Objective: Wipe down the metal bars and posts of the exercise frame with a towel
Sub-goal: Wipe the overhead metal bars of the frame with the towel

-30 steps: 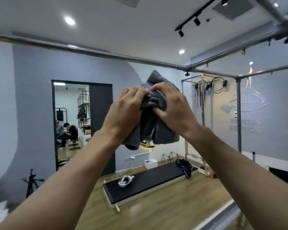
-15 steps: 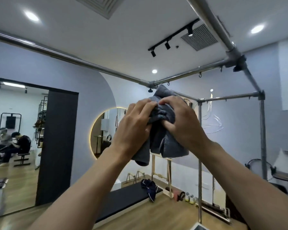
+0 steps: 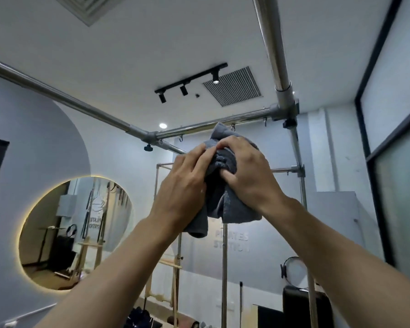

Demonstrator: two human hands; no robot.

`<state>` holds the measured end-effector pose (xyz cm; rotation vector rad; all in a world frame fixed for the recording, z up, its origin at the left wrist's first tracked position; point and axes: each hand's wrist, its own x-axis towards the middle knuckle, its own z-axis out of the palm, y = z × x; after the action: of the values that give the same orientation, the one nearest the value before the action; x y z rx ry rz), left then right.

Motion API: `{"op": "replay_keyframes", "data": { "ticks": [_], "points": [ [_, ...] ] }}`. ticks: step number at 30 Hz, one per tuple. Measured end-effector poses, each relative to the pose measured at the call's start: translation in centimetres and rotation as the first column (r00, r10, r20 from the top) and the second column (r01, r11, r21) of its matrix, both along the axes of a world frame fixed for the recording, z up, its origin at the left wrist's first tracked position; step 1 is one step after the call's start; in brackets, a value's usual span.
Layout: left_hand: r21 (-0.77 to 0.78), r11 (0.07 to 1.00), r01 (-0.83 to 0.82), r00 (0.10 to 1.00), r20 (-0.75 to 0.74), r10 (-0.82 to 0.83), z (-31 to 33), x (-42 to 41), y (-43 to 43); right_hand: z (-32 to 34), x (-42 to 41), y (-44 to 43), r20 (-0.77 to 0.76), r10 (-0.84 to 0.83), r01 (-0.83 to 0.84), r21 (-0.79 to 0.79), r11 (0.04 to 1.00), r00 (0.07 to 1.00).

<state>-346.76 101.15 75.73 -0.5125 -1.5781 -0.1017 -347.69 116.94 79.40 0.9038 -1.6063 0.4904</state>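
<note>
- Both hands are raised overhead, bunching a grey towel (image 3: 225, 197) between them, just below the far top bar (image 3: 213, 125) of the metal frame.
- The left hand (image 3: 182, 185) pinches the cloth's upper folds; the right hand (image 3: 246, 176) closes over them from the other side, likely gathering a thick pad for wiping.
- The towel's tip seems to overlap the far bar; contact is unclear.
- The corner post (image 3: 300, 159) stands right of that bar, untouched.
</note>
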Motion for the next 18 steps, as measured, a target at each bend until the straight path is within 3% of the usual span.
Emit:
{"op": "replay_keyframes", "data": {
  "ticks": [7, 12, 18],
  "points": [
    [-0.062, 0.996, -0.065, 0.986, -0.158, 0.054, 3.9, -10.9, 1.9, 4.4, -9.5, 2.4, -0.167, -0.049, 0.05, 0.006, 0.999, 0.985],
    [-0.1, 0.968, -0.232, 0.947, -0.249, 0.201, 8.1, -17.4, 2.9, 8.5, -15.6, 3.8, -0.247, -0.074, 0.081, 0.017, 0.997, 0.966],
    [-0.052, 0.95, -0.308, 0.921, -0.268, 0.284, 12.4, -22.3, 4.7, 13.5, -19.6, 4.6, -0.433, -0.196, 0.182, -0.074, 0.981, 0.88]
  ]
}}
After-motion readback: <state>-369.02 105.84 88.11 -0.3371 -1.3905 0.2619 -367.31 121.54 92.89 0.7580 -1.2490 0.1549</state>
